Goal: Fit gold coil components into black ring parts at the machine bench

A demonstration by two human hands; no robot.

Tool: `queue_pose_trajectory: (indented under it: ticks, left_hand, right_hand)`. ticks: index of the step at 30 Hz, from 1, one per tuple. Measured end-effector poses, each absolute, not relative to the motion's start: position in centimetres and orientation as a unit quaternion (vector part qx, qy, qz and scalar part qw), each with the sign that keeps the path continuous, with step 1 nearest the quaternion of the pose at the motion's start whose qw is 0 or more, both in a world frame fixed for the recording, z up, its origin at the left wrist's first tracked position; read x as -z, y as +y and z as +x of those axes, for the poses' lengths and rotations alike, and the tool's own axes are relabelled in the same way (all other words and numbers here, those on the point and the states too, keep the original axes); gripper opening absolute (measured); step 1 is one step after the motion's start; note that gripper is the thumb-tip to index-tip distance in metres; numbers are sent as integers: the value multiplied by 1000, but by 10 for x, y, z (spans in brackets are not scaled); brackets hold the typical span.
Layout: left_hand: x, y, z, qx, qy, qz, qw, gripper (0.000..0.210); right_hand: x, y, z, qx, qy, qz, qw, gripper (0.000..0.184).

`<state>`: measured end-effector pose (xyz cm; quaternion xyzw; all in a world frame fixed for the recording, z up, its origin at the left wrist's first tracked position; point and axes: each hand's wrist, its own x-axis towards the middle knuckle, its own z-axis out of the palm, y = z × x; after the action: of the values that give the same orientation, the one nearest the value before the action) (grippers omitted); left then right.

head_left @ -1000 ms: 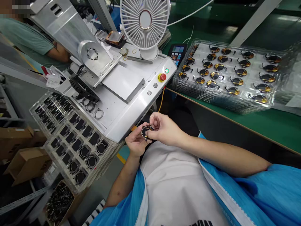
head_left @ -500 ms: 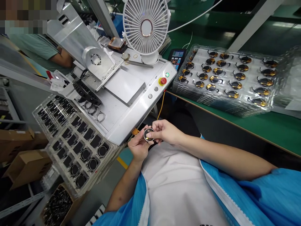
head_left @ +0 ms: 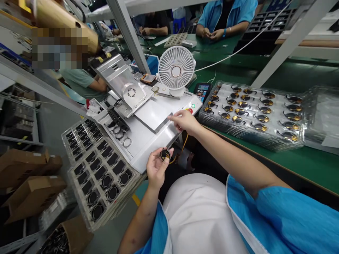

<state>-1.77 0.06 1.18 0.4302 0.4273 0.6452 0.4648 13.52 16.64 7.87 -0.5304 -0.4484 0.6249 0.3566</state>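
My left hand [head_left: 156, 167] is closed on a small round part [head_left: 165, 155], its face black and gold inside a thin ring rim. The thumb and fingers hold it by the edge, in front of the white machine's front corner. My right hand [head_left: 184, 121] is apart from it, above the machine's sloped front panel beside the red button [head_left: 189, 110]. Its fingers reach left, loosely bent, with nothing visible in them. Close by lies a flat metal plate [head_left: 153, 114] on the machine top [head_left: 140, 141]. Loose metal rings [head_left: 127, 142] lie to the left.
Stacked clear trays [head_left: 249, 121] of black-and-gold round parts stand right, on a green bench [head_left: 317, 155]. Left are trays [head_left: 99, 185] of black parts, some with rings. A white fan [head_left: 176, 70], metal fixture [head_left: 127, 88] and keypad [head_left: 203, 91] stand behind. Co-workers sit beyond.
My right hand has let go of the round part and moved up over the machine's front panel. The left hand keeps the part. The view has tilted up, showing more of the far bench.
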Motion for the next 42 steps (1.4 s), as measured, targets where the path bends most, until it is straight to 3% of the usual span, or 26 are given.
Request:
queue_pose_trajectory:
  ticks: [4, 10, 17, 33, 37, 42]
  left_hand:
    - [-18, -1, -21, -611, 463, 451, 457, 43]
    - [-16, -4, -19, -593, 542, 505, 315, 61]
    - [-16, -6, -15, -559, 553, 582, 208, 67]
    - [-12, -9, -18, -543, 562, 596, 185, 58]
    - [-5, -8, -13, -551, 553, 595, 190, 57]
    - [2, -2, 10, -519, 481, 665, 239, 68]
  right_hand:
    - [-86, 207, 133, -574, -463, -560, 377, 31]
    - [-87, 179, 136, -554, -510, -519, 405, 33]
    - [-69, 74, 147, -656, -569, -398, 297, 44]
    - [-48, 58, 140, -574, -612, -440, 320, 30]
    - [-42, 58, 142, -588, -586, -439, 342, 35]
    - [-34, 54, 189, -671, -525, -426, 304, 49]
